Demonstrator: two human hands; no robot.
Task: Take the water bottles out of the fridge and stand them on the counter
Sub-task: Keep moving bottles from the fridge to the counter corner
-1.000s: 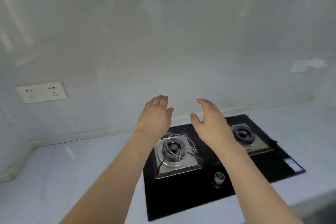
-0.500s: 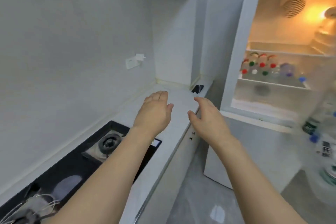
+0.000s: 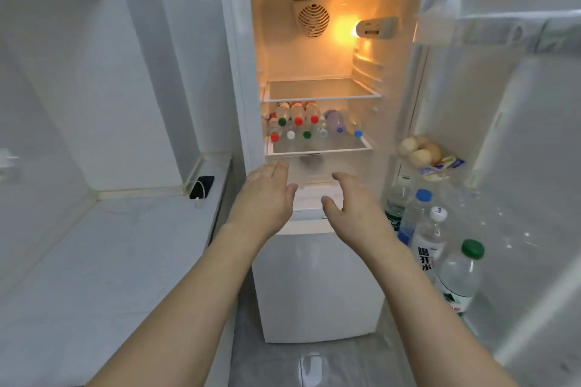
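Water bottles (image 3: 309, 122) on the fridge shelf (image 3: 317, 151) overlap; count indeterminate, labels too small to read. Door (image 3: 518, 135) cut off at right edge.

White-capped water bottle (image 3: 429, 243) in the door rack, right of the right hand (image 3: 355, 214), reads 喝开水 down its label.

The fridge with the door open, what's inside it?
The fridge holds bottles lying on the lower shelf, caps facing out. The upper shelf looks bare. Upright bottles stand in the door. Below the shelves, the hands block the view.
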